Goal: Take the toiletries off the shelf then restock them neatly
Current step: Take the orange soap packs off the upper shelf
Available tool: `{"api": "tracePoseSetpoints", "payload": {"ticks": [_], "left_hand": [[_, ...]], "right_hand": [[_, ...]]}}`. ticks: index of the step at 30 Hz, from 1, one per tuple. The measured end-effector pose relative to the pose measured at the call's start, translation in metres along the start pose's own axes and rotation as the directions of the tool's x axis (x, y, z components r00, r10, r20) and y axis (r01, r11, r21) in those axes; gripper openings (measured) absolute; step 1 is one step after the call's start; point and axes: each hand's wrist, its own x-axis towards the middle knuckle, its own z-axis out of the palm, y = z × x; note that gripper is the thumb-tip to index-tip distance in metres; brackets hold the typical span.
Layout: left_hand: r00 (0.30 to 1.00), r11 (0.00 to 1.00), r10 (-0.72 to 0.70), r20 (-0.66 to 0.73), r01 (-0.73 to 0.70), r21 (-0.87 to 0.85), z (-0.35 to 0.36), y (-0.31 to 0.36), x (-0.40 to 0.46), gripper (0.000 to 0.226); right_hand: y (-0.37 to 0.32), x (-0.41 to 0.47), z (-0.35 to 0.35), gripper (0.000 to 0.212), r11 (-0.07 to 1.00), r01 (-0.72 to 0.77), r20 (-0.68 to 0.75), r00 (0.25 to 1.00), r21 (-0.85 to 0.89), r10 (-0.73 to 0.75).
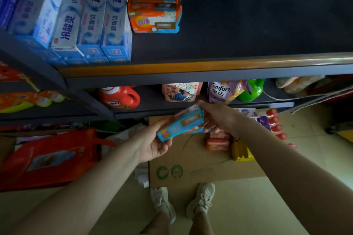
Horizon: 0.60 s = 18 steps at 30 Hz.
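My left hand [152, 144] and right hand [214, 114] both outstretched below the shelf [210, 66], fingers of each gripping one blue packet [180, 123], matching orange-blue packets [154, 5] stacked on the shelf beside toothpaste boxes [91, 21]

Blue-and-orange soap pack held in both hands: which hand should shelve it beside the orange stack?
Probably the right hand: it grips the blue-and-orange soap pack's upper end, nearer the open shelf space right of the orange stack.

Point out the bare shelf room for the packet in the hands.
The upper shelf is bare right of the orange packet stack, out to the frame's right edge. Its left end is crowded with toothpaste boxes. Both hands, left hand and right hand, hold the blue packet.
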Motion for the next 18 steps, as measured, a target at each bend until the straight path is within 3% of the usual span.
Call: {"api": "tracePoseSetpoints", "payload": {"ticks": [2, 5, 10, 14, 18], "left_hand": [[0.975, 0.984, 0.155, -0.161, -0.137, 0.116, 0.007, -0.004, 0.016, 0.03], [0.882, 0.902, 0.383, -0.276, -0.293, 0.317, 0.019, -0.008, 0.046, 0.025], [0.813, 0.845, 0.496, -0.306, -0.371, 0.385, 0.052, -0.013, 0.095, 0.022], [0.796, 0.825, 0.51, -0.326, -0.344, 0.449, 0.063, -0.018, 0.141, 0.037], [0.787, 0.806, 0.506, -0.354, -0.285, 0.518, 0.051, -0.03, 0.184, 0.037]], "right_hand": [[0.013, 0.005, -0.011, 0.033, 0.992, 0.055, -0.115, 0.991, -0.111, -0.068], [0.037, 0.007, -0.033, 0.023, 0.993, 0.095, -0.203, 0.976, 0.067, -0.079], [0.079, -0.003, -0.065, 0.024, 0.997, 0.059, -0.21, 0.977, 0.043, -0.049], [0.092, 0.004, -0.086, 0.019, 0.996, 0.084, -0.23, 0.971, 0.039, -0.072], [0.1, 0.017, -0.091, 0.02, 0.989, 0.141, -0.227, 0.963, -0.047, -0.148]]}}
